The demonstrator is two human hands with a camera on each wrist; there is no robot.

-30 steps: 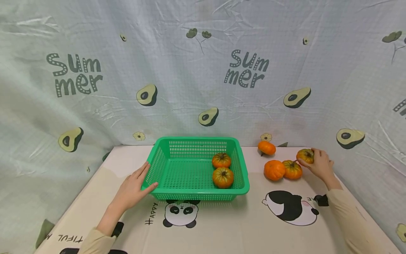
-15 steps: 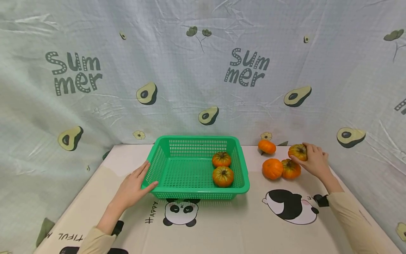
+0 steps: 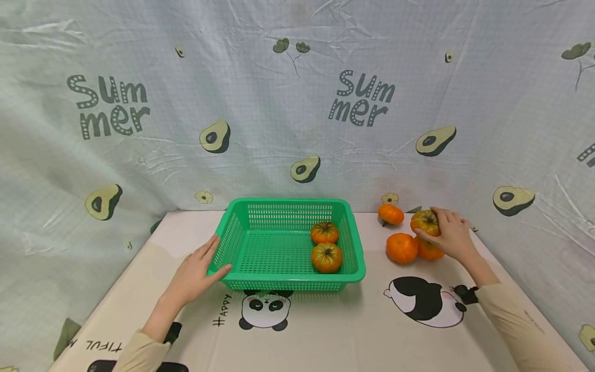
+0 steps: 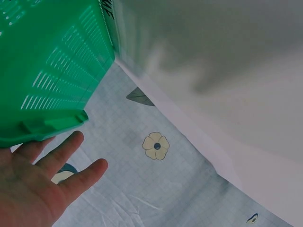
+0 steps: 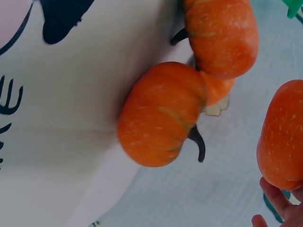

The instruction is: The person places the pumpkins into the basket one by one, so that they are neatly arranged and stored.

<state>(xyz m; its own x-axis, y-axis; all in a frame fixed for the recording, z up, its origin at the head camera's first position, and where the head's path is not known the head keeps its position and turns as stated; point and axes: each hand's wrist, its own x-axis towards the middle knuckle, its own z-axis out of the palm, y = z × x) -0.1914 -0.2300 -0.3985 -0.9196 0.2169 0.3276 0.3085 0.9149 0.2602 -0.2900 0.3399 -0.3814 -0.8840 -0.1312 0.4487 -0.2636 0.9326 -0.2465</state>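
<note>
In the head view a green plastic basket [image 3: 288,279] stands mid-table with two small pumpkins inside, a rear pumpkin [image 3: 324,233] and a front pumpkin [image 3: 327,258]. Straight, spread fingers of my left hand [image 3: 191,276] rest against the basket's left rim. My right hand [image 3: 453,235] grips a green-and-orange pumpkin [image 3: 425,221], raised off the table. Partly hidden beneath it sits another pumpkin [image 3: 431,251], touching an orange pumpkin [image 3: 402,248]. The right wrist view shows the held pumpkin [image 5: 284,137] at its right edge, apart from those on the table.
A smaller orange pumpkin [image 3: 391,214] lies tilted near the table's back edge, its stem pointing down. A printed cloth [image 3: 260,103] hangs behind the table and along both sides. Panda drawings cover parts of the pale tabletop [image 3: 348,330].
My right hand has lifted the green-and-orange pumpkin and carried it left, over the neighbouring pumpkin. The orange pumpkin beside that one shifted slightly. My left hand and the basket have stayed put.
</note>
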